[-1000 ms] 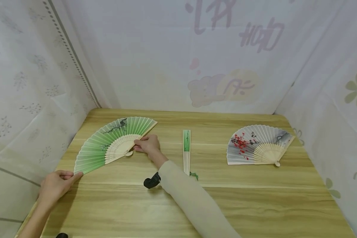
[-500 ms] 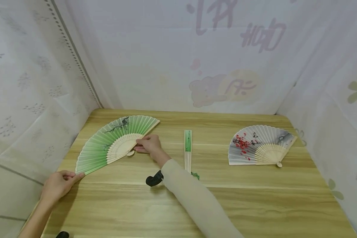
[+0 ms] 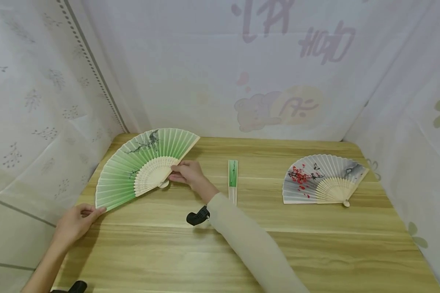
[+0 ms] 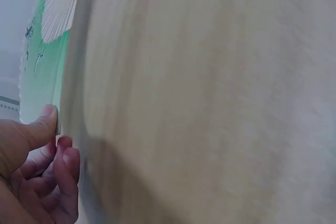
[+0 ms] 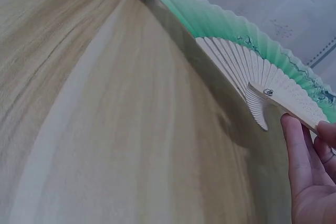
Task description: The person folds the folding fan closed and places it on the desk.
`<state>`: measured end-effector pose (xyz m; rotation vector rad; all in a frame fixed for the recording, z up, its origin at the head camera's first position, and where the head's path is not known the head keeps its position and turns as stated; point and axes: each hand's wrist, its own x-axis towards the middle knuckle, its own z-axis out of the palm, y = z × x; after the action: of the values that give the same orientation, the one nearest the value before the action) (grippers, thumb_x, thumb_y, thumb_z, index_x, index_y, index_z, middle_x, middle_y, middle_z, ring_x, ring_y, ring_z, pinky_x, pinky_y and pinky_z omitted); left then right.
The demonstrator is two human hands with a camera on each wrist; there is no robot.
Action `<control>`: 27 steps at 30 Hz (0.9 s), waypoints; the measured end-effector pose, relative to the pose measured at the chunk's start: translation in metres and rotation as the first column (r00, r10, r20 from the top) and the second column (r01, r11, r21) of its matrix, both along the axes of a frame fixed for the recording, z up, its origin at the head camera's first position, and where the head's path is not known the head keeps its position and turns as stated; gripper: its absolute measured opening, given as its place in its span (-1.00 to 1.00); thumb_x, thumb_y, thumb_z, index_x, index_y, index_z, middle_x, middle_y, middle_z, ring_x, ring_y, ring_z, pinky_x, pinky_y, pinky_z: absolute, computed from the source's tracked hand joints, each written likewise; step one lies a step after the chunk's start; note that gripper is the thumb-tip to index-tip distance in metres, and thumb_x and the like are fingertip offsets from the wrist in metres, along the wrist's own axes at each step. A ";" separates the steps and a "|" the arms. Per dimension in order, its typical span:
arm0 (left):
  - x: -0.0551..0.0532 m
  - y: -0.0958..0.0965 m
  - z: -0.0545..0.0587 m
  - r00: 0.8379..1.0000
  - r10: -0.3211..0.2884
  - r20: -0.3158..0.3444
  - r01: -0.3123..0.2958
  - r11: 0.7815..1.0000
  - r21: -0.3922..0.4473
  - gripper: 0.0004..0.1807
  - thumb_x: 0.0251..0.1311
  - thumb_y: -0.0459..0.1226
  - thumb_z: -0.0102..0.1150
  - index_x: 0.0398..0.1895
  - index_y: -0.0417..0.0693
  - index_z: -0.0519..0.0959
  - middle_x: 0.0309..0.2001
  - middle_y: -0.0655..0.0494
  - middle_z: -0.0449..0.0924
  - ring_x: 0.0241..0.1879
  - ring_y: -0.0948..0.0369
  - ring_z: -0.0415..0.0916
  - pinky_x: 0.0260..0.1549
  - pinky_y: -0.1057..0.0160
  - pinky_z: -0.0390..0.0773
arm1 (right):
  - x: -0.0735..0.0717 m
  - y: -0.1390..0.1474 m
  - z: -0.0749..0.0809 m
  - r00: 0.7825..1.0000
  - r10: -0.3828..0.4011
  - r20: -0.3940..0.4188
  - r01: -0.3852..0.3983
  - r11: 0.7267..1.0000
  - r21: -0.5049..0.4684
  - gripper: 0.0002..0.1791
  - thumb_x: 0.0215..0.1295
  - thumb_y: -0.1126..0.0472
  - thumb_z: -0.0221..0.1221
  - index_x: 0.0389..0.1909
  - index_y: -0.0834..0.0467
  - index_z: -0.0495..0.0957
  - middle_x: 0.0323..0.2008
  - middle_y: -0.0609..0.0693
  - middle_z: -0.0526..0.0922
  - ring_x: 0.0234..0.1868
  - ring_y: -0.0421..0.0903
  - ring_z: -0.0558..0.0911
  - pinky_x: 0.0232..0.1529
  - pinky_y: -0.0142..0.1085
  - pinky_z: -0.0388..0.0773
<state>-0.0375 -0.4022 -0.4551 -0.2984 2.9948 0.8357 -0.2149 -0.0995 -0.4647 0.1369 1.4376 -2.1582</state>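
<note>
Holding the wide-open green-and-white pleated folding fan w/ pale slatted ribs: two-hand pinch. Ref pt = folded slim green fan w/ pale sticks, lying on the yellowish wood-grain tabletop, lower end hidden by the pale fabric sleeve. Open fan is L of ref, near but apart; shadow under it in the right wrist view suggests it's lifted off the wood, at least pivot side. Bare left hand, farther L of ref, pinches the outer corner, thumb on the face, fingertips behind. Bare right hand, btwn open fan and ref, pinches the end stick closest to ref, just up from the pivot.

Handling (est.): v. light; ribs springy, end sticks prob stiffest, leaf thin, easy to crease/tear. Ribs prob smooth, bit slidey. Best hold imo: end sticks or close to pivot, not mid-leaf. Corner pinch OK if gentle; hard pull could strain pleats.

Orientation: long axis corner to corner, diag; near-L corner farthest from ref, other corner up by ref's far end. Arc faces far-L, away from ref; pivot points near-R, toward ref's side.
</note>
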 end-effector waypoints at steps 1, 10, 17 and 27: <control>-0.001 0.001 0.002 1.000 -0.005 0.006 0.005 1.000 0.016 -0.50 0.49 -0.07 0.14 -0.21 -0.47 0.58 -0.29 -0.26 0.64 -0.31 -0.12 0.56 -0.43 0.08 0.52 | -0.001 0.003 0.003 1.000 0.010 -0.008 -0.010 1.000 -0.002 -0.85 0.35 0.45 0.26 -0.43 0.31 0.56 -0.45 0.21 0.67 -0.51 -0.04 0.72 -0.18 -0.18 0.70; -0.016 0.020 0.014 0.999 -0.036 -0.008 0.037 0.993 0.113 -0.50 0.56 -0.09 0.04 -0.07 -0.52 0.48 -0.27 -0.23 0.65 -0.41 0.11 0.44 -0.50 0.25 0.43 | -0.004 0.036 0.025 0.992 0.034 -0.117 -0.038 0.999 -0.033 -0.95 0.40 0.42 0.24 -0.27 0.34 0.57 -0.35 0.27 0.71 -0.40 0.00 0.75 -0.14 -0.19 0.69; -0.032 0.047 0.016 0.984 -0.012 -0.175 0.046 0.981 0.188 -0.59 0.50 -0.21 0.15 -0.03 -0.53 0.48 -0.23 -0.34 0.63 -0.52 0.21 0.53 -0.59 0.33 0.52 | -0.005 0.066 0.035 0.980 -0.024 -0.198 0.013 0.998 -0.060 -0.95 0.38 0.47 0.24 -0.23 0.41 0.58 -0.34 0.29 0.71 -0.36 0.03 0.76 -0.13 -0.18 0.69; -0.062 0.081 0.025 0.954 -0.048 -0.294 0.129 0.957 0.260 -0.67 0.49 -0.21 0.17 -0.04 -0.41 0.55 -0.15 -0.29 0.63 -0.38 0.24 0.59 -0.52 0.33 0.60 | -0.006 0.120 0.033 0.966 -0.079 -0.244 0.063 0.995 -0.075 -0.91 0.41 0.45 0.22 -0.18 0.46 0.56 -0.29 0.28 0.71 -0.29 0.03 0.76 -0.09 -0.17 0.68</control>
<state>-0.0993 -0.3215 -0.4301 -0.0347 3.0532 1.3771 -0.2204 0.0208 -0.4315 -0.1111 1.5126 -2.3454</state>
